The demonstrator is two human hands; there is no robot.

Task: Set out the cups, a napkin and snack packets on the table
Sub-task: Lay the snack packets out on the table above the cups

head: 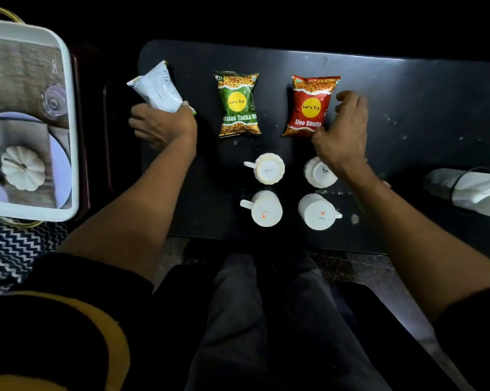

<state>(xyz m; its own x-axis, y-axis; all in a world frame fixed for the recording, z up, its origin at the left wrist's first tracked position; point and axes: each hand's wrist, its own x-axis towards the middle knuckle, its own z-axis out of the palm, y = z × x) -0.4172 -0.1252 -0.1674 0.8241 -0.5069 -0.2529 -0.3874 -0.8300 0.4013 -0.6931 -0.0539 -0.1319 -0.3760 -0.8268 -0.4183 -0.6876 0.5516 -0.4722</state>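
Note:
On the black table (pixel 407 108) lie a green snack packet (pixel 238 104) and a red snack packet (pixel 310 107), side by side. Below them stand several white cups upside down, among them a fluted cup (pixel 267 168) and a plain cup (pixel 265 208). My left hand (pixel 165 124) grips a white snack packet (pixel 158 86) at the table's left end, printed back facing up. My right hand (pixel 342 131) rests at the red packet's right edge, fingers spread, thumb touching its lower corner. It partly covers another fluted cup (pixel 315 173).
A white tray (pixel 69 114) with a printed picture sits to the left on a dark stand. A metal holder with a white napkin (pixel 475 190) lies at the table's right edge. My legs are under the near table edge.

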